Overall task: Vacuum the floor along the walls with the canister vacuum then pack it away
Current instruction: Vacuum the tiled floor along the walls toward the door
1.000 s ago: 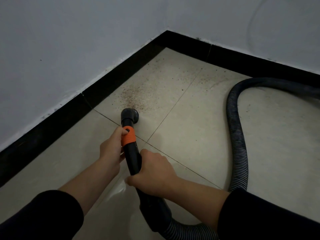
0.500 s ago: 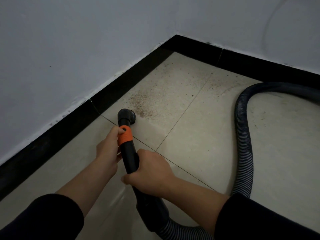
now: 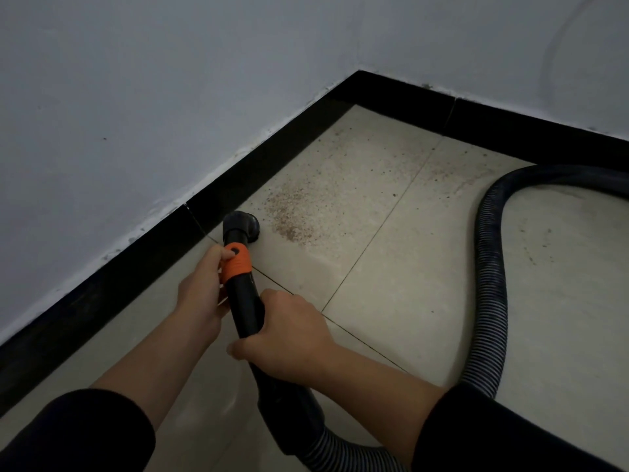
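Note:
A black vacuum wand (image 3: 245,301) with an orange collar (image 3: 236,262) points at the floor by the left wall. Its round nozzle (image 3: 242,227) rests on the tile close to the black skirting board (image 3: 136,264). My left hand (image 3: 200,291) grips the wand at the orange collar. My right hand (image 3: 282,332) grips the wand lower down, nearer to me. A patch of brown grit (image 3: 292,212) lies just right of the nozzle. The ribbed black hose (image 3: 490,274) loops from the wand's end round to the right. The canister is out of view.
Beige floor tiles (image 3: 425,277) run into a corner where two grey-white walls (image 3: 143,97) meet. Scattered specks (image 3: 384,165) dot the tiles toward the corner. The hose loop lies across the floor on the right.
The nozzle has slid left, off the grit patch and closer to the skirting board. Both hands kept their grip on the wand. The view has shifted slightly right.

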